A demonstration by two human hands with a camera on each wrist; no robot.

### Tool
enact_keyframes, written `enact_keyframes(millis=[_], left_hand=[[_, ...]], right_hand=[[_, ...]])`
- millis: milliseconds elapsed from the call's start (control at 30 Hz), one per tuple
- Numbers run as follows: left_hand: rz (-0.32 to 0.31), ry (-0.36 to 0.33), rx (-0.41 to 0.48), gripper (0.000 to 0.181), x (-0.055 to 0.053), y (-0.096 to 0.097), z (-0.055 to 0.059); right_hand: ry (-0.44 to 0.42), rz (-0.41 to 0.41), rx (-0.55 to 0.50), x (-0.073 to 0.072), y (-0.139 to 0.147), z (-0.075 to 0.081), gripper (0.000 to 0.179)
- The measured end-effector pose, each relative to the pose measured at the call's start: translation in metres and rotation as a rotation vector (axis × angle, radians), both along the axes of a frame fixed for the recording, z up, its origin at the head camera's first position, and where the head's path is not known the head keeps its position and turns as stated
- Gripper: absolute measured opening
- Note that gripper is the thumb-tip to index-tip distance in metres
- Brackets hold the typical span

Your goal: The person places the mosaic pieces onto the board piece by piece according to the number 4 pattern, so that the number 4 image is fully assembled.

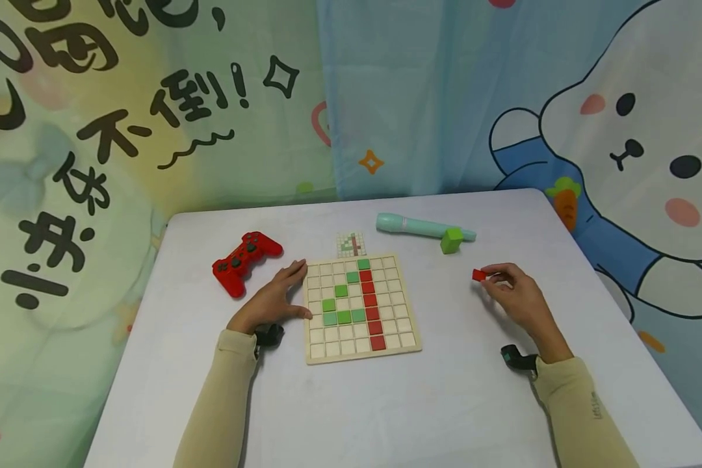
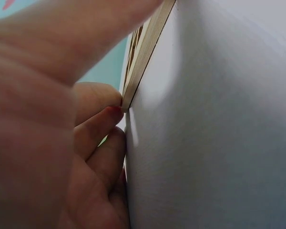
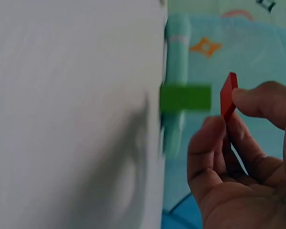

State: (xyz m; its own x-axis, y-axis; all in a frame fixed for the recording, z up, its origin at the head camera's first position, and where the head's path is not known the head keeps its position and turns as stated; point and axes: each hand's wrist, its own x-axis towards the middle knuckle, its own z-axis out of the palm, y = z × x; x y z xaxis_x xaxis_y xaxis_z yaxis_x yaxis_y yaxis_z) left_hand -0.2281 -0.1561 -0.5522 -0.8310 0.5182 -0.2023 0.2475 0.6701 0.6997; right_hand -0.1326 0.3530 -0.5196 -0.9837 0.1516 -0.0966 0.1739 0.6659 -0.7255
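Observation:
A square wooden grid board (image 1: 363, 357) lies on the white table, filled with pale tiles. A column of red tiles (image 1: 370, 300) runs down it, and several green tiles (image 1: 341, 290) stand to the column's left. My left hand (image 1: 273, 300) rests against the board's left edge, thumb and fingers spread along it; in the left wrist view the fingertips touch the wooden rim (image 2: 145, 59). Right of the board, my right hand (image 1: 517, 300) pinches a thin red tile (image 3: 228, 97) between thumb and fingers, raised above the table.
A small pattern card (image 1: 351, 244) lies just behind the board. To the left is a red game controller (image 1: 242, 260). At the back right are a light-green marker-like stick (image 1: 412, 225) and a bright green cube (image 1: 451, 240). Printed curtains (image 1: 386, 97) hang behind the table.

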Motion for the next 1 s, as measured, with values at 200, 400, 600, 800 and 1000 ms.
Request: enact_keyframes(millis=[200, 400, 600, 800, 1000], left_hand=[[-0.001, -0.002, 0.0, 0.116, 0.0, 0.001, 0.002], [0.0, 0.005, 0.007, 0.115, 0.001, 0.0, 0.003], [0.003, 0.003, 0.009, 0.115, 0.002, -0.001, 0.003], [0.007, 0.009, 0.006, 0.116, 0.001, -0.001, 0.005], [0.0, -0.001, -0.012, 0.116, 0.001, 0.001, 0.004]], right_hand=[[0.043, 0.264, -0.042, -0.008, -0.054, 0.005, 0.032], [0.084, 0.538, 0.018, -0.017, -0.11, -0.006, 0.022], [0.049, 0.63, 0.033, -0.019, -0.133, -0.008, 0.02], [0.044, 0.641, 0.08, -0.023, -0.139, -0.007, 0.015], [0.026, 0.664, 0.09, -0.024, -0.139, -0.005, 0.014]])
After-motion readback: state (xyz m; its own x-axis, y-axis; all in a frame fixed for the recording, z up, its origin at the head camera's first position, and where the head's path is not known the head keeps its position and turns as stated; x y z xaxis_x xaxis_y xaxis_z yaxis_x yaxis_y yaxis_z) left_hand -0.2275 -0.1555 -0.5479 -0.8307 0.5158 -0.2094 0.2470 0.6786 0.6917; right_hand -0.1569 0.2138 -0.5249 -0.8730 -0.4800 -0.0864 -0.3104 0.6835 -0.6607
